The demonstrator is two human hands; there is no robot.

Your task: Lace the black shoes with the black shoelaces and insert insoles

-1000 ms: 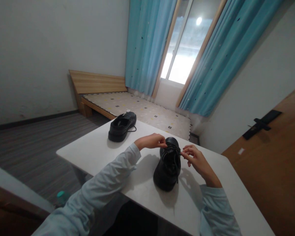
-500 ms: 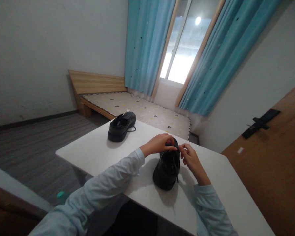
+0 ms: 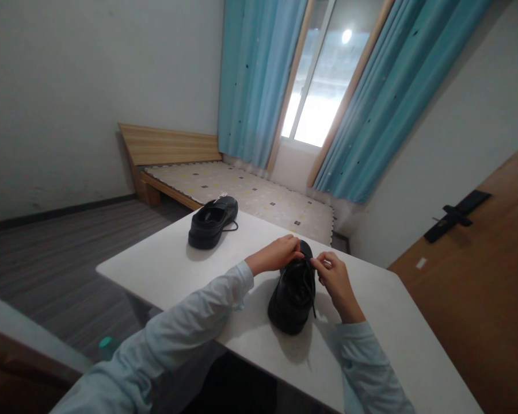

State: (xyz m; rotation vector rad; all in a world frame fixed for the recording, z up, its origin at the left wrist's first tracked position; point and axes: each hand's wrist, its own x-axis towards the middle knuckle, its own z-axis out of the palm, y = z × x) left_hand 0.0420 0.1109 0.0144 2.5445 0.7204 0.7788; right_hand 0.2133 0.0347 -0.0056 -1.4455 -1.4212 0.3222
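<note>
A black lace-up shoe [image 3: 290, 299] stands on the white table [image 3: 250, 339], heel toward me and toe toward the window. My left hand [image 3: 285, 253] is at the left side of its lacing, thumb and fingers pinched together on the shoelace. From the right, my right hand [image 3: 331, 273] pinches at the lace near the top of the lacing. A dark lace end [image 3: 314, 307] hangs down the shoe's right side. The second black shoe [image 3: 213, 223] rests at the table's far left, with a loop of lace beside it.
Behind the table is a bed with a patterned mattress [image 3: 259, 192] and a wooden headboard [image 3: 168, 145]. A wooden door [image 3: 479, 287] with a black handle is at the right. A green-capped bottle [image 3: 106, 347] stands at the lower left.
My left hand's fingers have drawn back slightly to the left, showing more of the lacing. My right hand has shifted slightly left. The hanging lace end has swung a little.
</note>
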